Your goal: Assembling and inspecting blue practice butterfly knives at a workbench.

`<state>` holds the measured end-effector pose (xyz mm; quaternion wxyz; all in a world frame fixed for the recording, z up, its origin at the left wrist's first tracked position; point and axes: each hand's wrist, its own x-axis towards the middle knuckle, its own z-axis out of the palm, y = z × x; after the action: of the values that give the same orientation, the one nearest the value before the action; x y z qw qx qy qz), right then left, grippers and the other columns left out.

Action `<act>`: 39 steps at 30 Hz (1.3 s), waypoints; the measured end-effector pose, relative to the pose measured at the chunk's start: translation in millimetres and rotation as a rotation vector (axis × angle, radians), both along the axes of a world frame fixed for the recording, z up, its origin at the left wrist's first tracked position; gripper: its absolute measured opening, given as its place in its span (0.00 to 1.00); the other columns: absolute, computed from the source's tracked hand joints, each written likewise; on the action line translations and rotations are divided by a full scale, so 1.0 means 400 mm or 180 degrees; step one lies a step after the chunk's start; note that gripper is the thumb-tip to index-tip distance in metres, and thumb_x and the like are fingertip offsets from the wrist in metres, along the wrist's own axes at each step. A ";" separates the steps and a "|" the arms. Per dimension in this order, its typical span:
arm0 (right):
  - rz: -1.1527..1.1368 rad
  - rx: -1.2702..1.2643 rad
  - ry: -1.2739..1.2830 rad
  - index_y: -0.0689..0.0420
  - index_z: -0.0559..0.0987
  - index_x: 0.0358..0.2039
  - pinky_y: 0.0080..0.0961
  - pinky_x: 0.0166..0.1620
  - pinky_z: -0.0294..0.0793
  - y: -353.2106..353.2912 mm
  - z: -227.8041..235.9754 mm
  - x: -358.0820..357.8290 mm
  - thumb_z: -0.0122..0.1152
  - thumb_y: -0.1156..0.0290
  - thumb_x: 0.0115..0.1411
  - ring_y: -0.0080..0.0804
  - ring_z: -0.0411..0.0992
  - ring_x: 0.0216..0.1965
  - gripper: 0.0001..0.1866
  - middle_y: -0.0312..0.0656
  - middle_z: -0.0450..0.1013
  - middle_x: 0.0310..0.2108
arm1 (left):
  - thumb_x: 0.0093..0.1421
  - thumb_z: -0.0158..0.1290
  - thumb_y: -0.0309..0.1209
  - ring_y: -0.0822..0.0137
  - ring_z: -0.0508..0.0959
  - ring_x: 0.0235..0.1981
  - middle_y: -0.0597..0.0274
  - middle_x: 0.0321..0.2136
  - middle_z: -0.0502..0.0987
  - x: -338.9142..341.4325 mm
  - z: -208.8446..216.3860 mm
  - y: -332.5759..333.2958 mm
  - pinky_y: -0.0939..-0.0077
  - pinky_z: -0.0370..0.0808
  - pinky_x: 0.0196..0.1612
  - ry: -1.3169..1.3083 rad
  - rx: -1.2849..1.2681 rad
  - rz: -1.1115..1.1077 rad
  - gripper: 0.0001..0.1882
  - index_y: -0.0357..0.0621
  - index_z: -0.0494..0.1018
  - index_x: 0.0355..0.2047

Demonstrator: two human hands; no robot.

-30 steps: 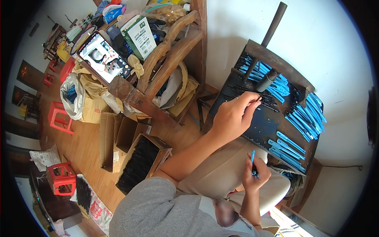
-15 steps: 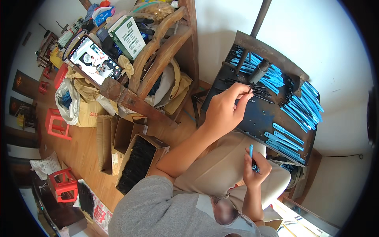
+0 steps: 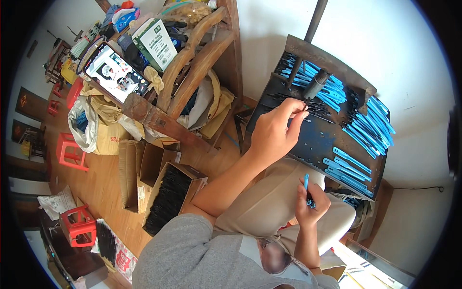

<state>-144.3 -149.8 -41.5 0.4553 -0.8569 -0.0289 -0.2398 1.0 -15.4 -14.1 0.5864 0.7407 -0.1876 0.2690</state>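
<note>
My left hand (image 3: 275,132) reaches to the press table, thumb and forefinger pinched together just below a round metal post (image 3: 316,85). A small dark thin piece shows at its fingertips, mostly hidden. Several slim black pieces (image 3: 320,111) lie on the dark metal tray (image 3: 308,142) beside those fingers. Over my lap, my right hand (image 3: 315,208) is closed round a blue plastic handle (image 3: 306,181), its upper end sticking out above the thumb. A darker blue-black bit shows under the fingers, too small to name.
Blue handles with black ends (image 3: 368,135) are heaped along the tray's right side, and several plain ones (image 3: 349,168) lie nearer me. A curved metal bar (image 3: 332,62) spans the back. Left stand a wooden chair (image 3: 197,72), a phone (image 3: 115,73) and a carton of black pieces (image 3: 168,197).
Both hands keep almost the same place and grip. The view has shifted very slightly.
</note>
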 end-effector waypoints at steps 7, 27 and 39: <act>-0.0010 -0.0022 -0.0130 0.63 0.82 0.31 0.16 0.22 0.59 0.004 -0.004 0.005 0.65 0.74 0.54 0.20 0.62 0.15 0.07 0.37 0.67 0.15 | 0.57 0.56 0.22 0.71 0.82 0.29 0.59 0.29 0.80 0.000 0.000 -0.001 0.83 0.73 0.20 -0.0101 0.0105 0.0013 0.06 0.37 0.72 0.35; 0.0073 -0.0006 -0.0074 0.65 0.82 0.31 0.16 0.21 0.57 -0.014 0.002 -0.003 0.64 0.75 0.53 0.20 0.61 0.15 0.06 0.36 0.66 0.14 | 0.57 0.56 0.21 0.72 0.82 0.30 0.59 0.30 0.81 -0.008 0.002 -0.010 0.85 0.73 0.22 -0.0062 0.0138 -0.0014 0.05 0.36 0.73 0.35; 0.0597 -0.0559 -0.0078 0.63 0.81 0.36 0.21 0.20 0.65 -0.146 0.211 0.076 0.67 0.76 0.45 0.30 0.69 0.16 0.15 0.41 0.72 0.17 | 0.60 0.50 0.17 0.75 0.80 0.34 0.55 0.31 0.81 0.035 0.090 -0.025 0.85 0.75 0.35 0.0726 -0.0317 -0.0744 0.04 0.33 0.69 0.36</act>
<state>-114.0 -208.4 42.8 0.3985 -0.8841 -0.1354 -0.2033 15.0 -25.4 21.9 0.6671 0.7095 -0.1912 0.1222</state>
